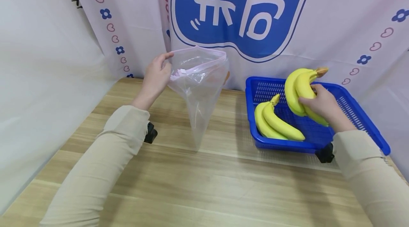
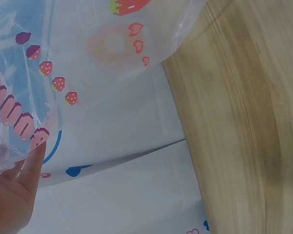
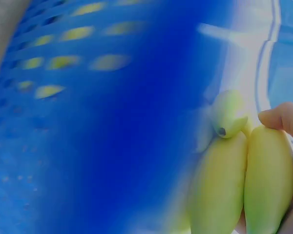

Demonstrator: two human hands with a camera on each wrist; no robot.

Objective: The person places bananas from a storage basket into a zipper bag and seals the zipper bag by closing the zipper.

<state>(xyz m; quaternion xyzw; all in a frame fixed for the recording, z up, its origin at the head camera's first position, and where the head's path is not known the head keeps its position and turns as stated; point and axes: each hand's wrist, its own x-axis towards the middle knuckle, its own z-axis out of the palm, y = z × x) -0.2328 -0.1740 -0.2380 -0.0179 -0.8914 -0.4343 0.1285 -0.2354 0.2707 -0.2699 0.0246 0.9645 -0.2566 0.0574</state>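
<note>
A clear plastic bag [image 1: 204,92] with a pale pink rim hangs with its mouth spread, its lower tip near the tabletop. My left hand [image 1: 158,71] pinches the rim at the bag's left side. Strawberry prints on the bag [image 2: 63,73] show in the left wrist view, above the left hand [image 2: 14,195]. On the right, my right hand [image 1: 321,103] grips a bunch of bananas [image 1: 298,90], stem up and to the right, over the blue basket [image 1: 284,146]. A second bunch of bananas [image 1: 278,122] lies in the basket's left part.
The wooden table [image 1: 204,188] spreads under both arms. Behind it hangs a white printed cloth [image 1: 335,17] with a large blue emblem. A plain white sheet [image 1: 41,78] hangs along the left edge. The basket's perforated wall [image 3: 53,122] fills much of the right wrist view.
</note>
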